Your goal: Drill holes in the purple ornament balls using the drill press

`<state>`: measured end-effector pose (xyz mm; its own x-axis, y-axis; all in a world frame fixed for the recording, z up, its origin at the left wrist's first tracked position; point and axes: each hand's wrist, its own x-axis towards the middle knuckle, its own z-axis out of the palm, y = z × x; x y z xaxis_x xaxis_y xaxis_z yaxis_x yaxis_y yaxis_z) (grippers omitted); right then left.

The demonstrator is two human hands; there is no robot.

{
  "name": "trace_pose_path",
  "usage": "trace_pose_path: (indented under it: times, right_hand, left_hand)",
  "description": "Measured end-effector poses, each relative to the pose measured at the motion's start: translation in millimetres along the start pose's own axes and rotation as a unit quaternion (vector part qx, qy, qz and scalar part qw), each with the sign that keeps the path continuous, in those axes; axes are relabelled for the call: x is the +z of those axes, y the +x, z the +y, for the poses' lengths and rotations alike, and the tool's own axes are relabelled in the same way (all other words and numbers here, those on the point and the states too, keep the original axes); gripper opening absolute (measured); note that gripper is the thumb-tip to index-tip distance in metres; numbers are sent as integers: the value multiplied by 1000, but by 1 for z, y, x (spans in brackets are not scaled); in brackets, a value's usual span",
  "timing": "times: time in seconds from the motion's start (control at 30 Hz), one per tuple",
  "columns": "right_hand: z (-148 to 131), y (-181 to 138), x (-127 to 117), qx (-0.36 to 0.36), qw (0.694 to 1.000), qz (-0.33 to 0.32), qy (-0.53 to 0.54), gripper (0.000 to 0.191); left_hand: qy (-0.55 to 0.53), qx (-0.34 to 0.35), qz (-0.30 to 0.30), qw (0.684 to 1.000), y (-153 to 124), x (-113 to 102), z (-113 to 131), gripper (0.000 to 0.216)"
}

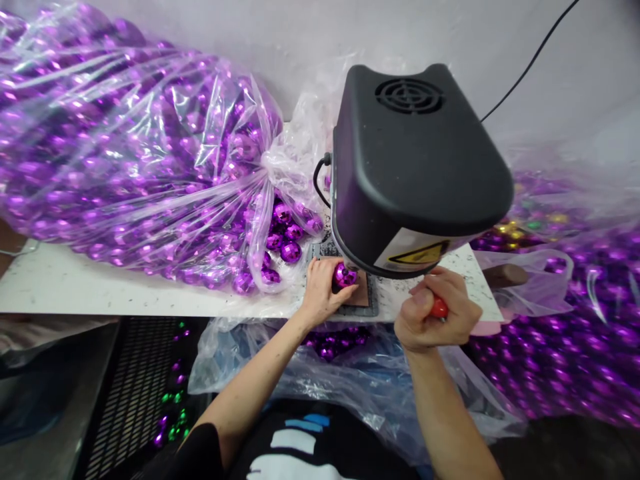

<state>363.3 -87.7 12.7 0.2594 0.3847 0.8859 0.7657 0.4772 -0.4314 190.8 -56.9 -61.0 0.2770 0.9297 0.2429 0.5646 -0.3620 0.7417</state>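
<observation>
My left hand is closed around a shiny purple ball, holding it on the small plate under the head of a black bench machine. My right hand is a fist wrapped round a red knob on the machine's right side, just in front of the yellow warning label. Both forearms reach up from the bottom of the view.
A large clear bag of purple balls lies on the white table at the left, its open mouth by the machine. More bagged purple balls pile at the right. A clear bag hangs below the table edge. A black cable runs up right.
</observation>
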Motion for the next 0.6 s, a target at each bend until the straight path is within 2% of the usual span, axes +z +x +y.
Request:
trace_pose_path:
  times: [0.3, 0.37, 0.47, 0.53, 0.6]
  right_hand:
    - [11, -18, 2, 10, 999, -41, -7, 11]
    - [10, -13, 0, -11, 999, -34, -3, 11]
    - [0, 19, -4, -57, 998, 14, -15, 13]
    - [-9, 53, -4, -35, 997, 21, -60, 14]
    - [-17, 87, 0, 20, 998, -12, -59, 22]
  left_hand:
    - [1, 13, 22, 1000, 1, 0, -1, 46]
    - [-2, 22, 25, 999, 1, 0, -2, 46]
    - [2, 25, 21, 999, 3, 1, -3, 46]
    - [1, 29, 18, 999, 4, 0, -2, 47]
    - [-13, 40, 22, 999, 1, -2, -1, 48]
